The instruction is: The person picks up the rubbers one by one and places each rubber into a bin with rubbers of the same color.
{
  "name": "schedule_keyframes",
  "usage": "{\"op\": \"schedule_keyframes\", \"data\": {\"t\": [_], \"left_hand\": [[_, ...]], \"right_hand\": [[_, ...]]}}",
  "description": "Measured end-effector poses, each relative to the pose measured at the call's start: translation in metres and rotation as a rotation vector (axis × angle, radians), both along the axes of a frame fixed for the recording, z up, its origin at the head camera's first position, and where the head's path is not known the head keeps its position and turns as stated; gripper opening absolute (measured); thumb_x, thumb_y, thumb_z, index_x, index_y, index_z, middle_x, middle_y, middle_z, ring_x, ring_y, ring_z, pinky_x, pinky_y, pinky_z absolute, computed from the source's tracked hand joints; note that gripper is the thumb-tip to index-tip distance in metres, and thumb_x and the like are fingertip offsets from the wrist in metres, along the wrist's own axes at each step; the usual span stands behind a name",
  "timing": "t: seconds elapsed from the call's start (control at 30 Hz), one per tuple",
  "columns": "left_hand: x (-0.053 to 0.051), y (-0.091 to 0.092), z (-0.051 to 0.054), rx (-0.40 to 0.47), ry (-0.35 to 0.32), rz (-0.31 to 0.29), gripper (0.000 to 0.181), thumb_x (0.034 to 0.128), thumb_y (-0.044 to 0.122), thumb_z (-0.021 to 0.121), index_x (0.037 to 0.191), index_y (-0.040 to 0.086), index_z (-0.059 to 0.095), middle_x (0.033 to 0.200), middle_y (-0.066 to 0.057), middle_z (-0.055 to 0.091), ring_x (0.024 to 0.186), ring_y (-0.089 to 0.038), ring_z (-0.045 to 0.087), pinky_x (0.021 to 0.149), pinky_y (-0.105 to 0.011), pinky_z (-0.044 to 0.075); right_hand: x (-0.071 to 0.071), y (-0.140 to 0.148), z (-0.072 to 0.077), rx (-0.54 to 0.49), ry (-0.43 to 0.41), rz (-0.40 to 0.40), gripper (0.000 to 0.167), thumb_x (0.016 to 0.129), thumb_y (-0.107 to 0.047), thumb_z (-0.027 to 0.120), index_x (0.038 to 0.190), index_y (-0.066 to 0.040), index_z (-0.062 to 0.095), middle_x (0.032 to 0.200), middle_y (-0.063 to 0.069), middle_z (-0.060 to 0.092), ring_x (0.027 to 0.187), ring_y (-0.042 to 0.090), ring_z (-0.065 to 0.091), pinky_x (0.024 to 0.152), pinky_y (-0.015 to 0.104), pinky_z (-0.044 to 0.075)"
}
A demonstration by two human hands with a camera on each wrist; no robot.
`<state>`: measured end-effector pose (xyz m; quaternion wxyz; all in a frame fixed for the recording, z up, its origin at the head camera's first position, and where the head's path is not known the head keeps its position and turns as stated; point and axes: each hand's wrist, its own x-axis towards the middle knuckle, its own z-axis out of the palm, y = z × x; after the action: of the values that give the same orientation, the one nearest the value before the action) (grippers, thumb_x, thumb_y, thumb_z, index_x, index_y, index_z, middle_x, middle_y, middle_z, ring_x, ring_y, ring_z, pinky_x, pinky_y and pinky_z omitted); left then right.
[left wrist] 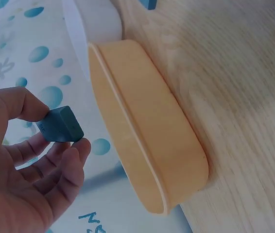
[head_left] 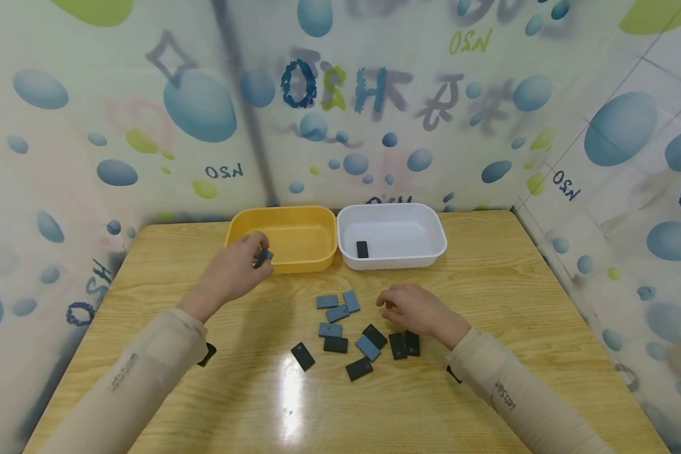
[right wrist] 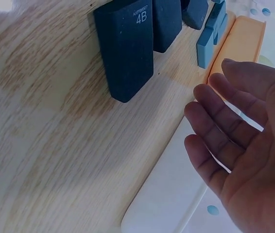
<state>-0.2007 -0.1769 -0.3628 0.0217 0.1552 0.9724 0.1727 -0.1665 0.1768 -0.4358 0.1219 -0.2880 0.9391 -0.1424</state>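
Observation:
My left hand [head_left: 235, 265] pinches a blue eraser [left wrist: 62, 124] between thumb and fingertips, above the near left rim of the yellow bin [head_left: 284, 266]. Relaxed and holding nothing, my right hand [head_left: 420, 309] hovers over the table, just beyond a pair of black erasers [head_left: 398, 346]. "4B" is printed on a black eraser [right wrist: 125, 48] in the right wrist view. Loose blue erasers [head_left: 326, 302] and black erasers [head_left: 335, 344] lie scattered between the hands. One black eraser [head_left: 362, 250] lies inside the white bin [head_left: 391, 261].
The two bins stand side by side at the back of the wooden table [head_left: 232, 391], near a patterned wall covering [head_left: 352, 139]. Another patterned panel [head_left: 630, 239] rises along the right side. A black eraser [head_left: 303, 356] lies closest to the left forearm.

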Motion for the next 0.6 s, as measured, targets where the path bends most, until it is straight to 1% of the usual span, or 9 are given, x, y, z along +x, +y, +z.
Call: {"op": "schedule_keyframes", "data": {"t": [0.07,0.17,0.3,0.47,0.6], "left_hand": [[-0.004,-0.001,0.003,0.005,-0.005,0.008,0.029,0.0902,0.025,0.056,0.113,0.007,0.053,0.104,-0.017,0.063,0.071,-0.023,0.058,0.061,-0.035,0.047],[-0.011,-0.002,0.007,0.004,-0.021,0.025,0.030,0.0907,0.026,0.055,0.113,0.006,0.053,0.105,-0.019,0.063,0.065,-0.022,0.055,0.057,-0.032,0.044],[-0.021,-0.005,0.010,0.010,-0.047,0.046,0.031,0.0923,0.027,0.053,0.114,0.006,0.052,0.106,-0.020,0.064,0.064,-0.021,0.055,0.056,-0.031,0.044],[-0.032,-0.006,0.010,0.013,-0.064,0.066,0.032,0.0938,0.028,0.051,0.117,0.006,0.052,0.109,-0.020,0.063,0.067,-0.022,0.059,0.061,-0.034,0.047],[-0.040,-0.006,0.007,0.003,-0.066,0.076,0.033,0.0943,0.029,0.050,0.119,0.007,0.054,0.112,-0.020,0.063,0.071,-0.023,0.061,0.066,-0.038,0.049]], "right_hand": [[0.000,0.000,-0.001,-0.004,-0.003,0.004,0.022,0.094,-0.023,0.065,0.113,-0.013,0.069,0.098,0.001,0.067,0.083,0.011,0.062,0.075,0.032,0.052],[0.000,0.000,-0.001,-0.009,0.001,0.010,0.023,0.094,-0.022,0.065,0.115,-0.013,0.069,0.098,0.002,0.068,0.084,0.012,0.063,0.075,0.032,0.052],[0.000,0.000,-0.002,-0.014,0.008,0.015,0.025,0.093,-0.022,0.065,0.116,-0.013,0.068,0.099,0.002,0.068,0.085,0.014,0.064,0.075,0.033,0.052],[0.000,-0.001,-0.003,-0.020,0.001,0.014,0.025,0.093,-0.022,0.066,0.116,-0.013,0.068,0.099,0.002,0.068,0.085,0.014,0.063,0.075,0.033,0.052],[-0.001,-0.001,-0.003,-0.012,-0.015,0.001,0.026,0.093,-0.022,0.065,0.117,-0.013,0.068,0.099,0.001,0.068,0.085,0.013,0.063,0.075,0.033,0.052]]}}
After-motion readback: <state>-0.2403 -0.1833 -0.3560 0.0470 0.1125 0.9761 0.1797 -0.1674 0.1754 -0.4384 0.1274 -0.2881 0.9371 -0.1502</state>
